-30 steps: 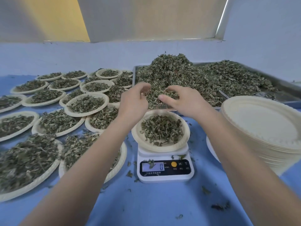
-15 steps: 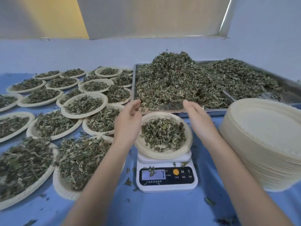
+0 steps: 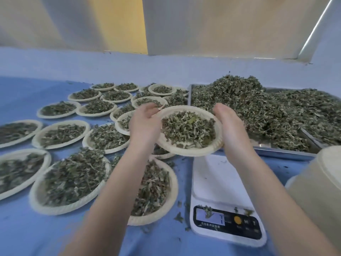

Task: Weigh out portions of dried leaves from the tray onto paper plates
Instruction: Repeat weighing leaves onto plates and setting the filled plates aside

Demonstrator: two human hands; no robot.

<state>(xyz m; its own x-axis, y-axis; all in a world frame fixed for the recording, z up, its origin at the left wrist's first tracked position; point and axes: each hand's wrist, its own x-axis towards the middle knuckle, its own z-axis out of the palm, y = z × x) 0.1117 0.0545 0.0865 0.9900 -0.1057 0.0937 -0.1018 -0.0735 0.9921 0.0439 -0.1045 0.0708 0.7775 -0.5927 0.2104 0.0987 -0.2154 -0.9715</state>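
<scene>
Filled paper plates (image 3: 60, 134) of dried leaves cover the left of the blue table (image 3: 22, 235). At centre, the left hand (image 3: 145, 124) and right hand (image 3: 230, 130), fingers cupped round opposite rims, hold a loaded paper plate (image 3: 184, 150) in the air, clear of the white scale (image 3: 219, 183). The leaf-heaped metal tray (image 3: 284, 154) and a stack of empty plates (image 3: 321, 185) lie right.

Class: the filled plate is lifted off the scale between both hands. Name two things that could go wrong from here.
1. The filled plate is held only at its rim by the left hand and right hand; tilting it could spill leaves.
2. The plates on the table lie crowded and overlapping, so setting it down might knock another.
</scene>
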